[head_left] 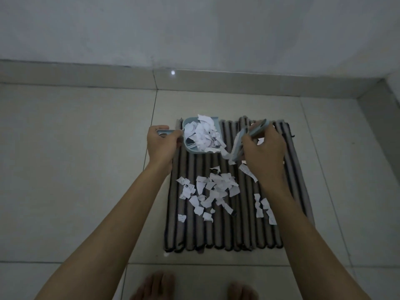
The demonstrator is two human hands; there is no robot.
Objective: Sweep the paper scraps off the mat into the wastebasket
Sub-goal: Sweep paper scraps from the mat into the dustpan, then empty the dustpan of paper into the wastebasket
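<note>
A striped grey and black mat (218, 232) lies on the tiled floor. Several white paper scraps (213, 190) are strewn over its middle and right side. My left hand (161, 144) grips the handle of a pale blue dustpan (190, 135) at the mat's far left corner; the pan is heaped with scraps. My right hand (263, 149) grips a small pale blue hand brush (243, 138), its head angled down to the right of the pan's mouth. No wastebasket is in view.
Pale floor tiles (75, 169) surround the mat on all sides. A tiled skirting and grey wall (194, 35) run behind it, with a corner at the far right. My two bare feet (194, 286) stand at the near edge.
</note>
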